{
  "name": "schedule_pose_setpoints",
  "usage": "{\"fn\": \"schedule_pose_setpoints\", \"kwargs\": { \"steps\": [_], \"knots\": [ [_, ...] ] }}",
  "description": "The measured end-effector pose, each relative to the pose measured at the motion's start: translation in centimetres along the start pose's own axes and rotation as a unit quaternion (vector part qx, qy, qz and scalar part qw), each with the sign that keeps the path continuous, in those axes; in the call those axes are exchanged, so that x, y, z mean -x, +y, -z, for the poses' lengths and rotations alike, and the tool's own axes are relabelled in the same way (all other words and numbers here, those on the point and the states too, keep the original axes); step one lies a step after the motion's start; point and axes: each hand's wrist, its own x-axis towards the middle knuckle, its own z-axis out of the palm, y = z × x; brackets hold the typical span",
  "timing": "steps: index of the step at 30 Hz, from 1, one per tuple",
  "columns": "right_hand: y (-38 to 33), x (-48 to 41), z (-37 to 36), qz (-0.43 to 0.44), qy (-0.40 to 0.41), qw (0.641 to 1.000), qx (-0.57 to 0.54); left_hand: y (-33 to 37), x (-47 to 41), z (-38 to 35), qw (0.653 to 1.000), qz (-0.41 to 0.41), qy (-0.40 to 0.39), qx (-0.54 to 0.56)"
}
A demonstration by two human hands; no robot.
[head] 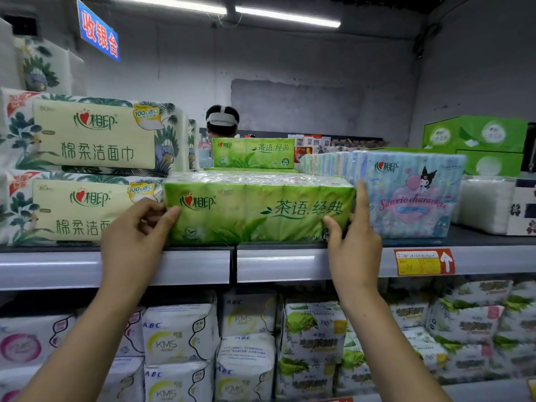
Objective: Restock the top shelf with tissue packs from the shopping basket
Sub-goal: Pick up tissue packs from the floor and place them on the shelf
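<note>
A green tissue pack [258,210] with a leaf print sits at the front edge of the top shelf [290,264]. My left hand [136,236] grips its left end, thumb on the front face and fingers behind the corner. My right hand [352,236] grips its right end, thumb on the front and fingers up along the side. A second green pack [253,153] of the same kind stands further back on the shelf. The shopping basket is not in view.
Two stacked floral cream packs [90,134] stand just left of the green pack. A blue cartoon pack [406,195] touches its right side, with green boxes [475,134] behind. Another person's head [222,120] shows behind the shelf. White pad packs [179,335] fill the lower shelf.
</note>
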Motion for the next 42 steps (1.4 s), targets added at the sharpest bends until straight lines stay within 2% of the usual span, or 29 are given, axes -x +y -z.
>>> {"fn": "schedule_pose_setpoints", "kwargs": {
  "steps": [6,10,14,18,21,26,29,32,36,39,42],
  "knots": [
    [-0.6,-0.9,0.6,0.008,-0.055,0.995,0.084,0.7,-0.4,-0.8,0.997,0.003,0.019,-0.079],
    [-0.9,-1.5,0.6,0.006,-0.094,0.987,0.130,1.0,0.2,-1.4,0.987,-0.055,0.047,-0.142],
    [-0.9,-1.2,0.3,0.004,-0.082,0.992,0.101,0.4,0.6,-1.9,0.973,-0.084,0.064,-0.205],
    [-1.1,-0.7,-0.1,0.005,-0.064,0.994,0.086,-0.2,1.1,-2.2,0.955,-0.092,0.043,-0.279],
    [-1.2,-0.6,-0.3,-0.009,-0.061,0.993,0.096,-0.3,1.1,-2.2,0.955,-0.085,0.030,-0.283],
    [-1.1,0.5,-0.7,0.016,-0.063,0.995,0.077,-0.1,1.5,-1.8,0.955,-0.098,0.008,-0.279],
    [-1.4,0.9,-0.7,-0.008,-0.063,0.997,0.042,0.4,1.7,-1.1,0.961,-0.096,-0.015,-0.257],
    [-2.3,1.4,-0.3,-0.014,-0.076,0.994,0.077,0.9,1.6,-0.5,0.969,-0.084,-0.055,-0.224],
    [-2.8,1.8,0.5,-0.011,-0.086,0.993,0.079,1.5,2.4,0.8,0.988,-0.060,-0.079,-0.118],
    [-3.1,2.0,1.7,-0.040,-0.100,0.994,0.012,1.7,3.8,1.9,0.998,0.032,-0.058,-0.001],
    [-3.3,2.6,3.0,-0.087,-0.113,0.987,-0.079,2.5,5.3,2.6,0.985,0.116,-0.050,0.113]
  ]
}}
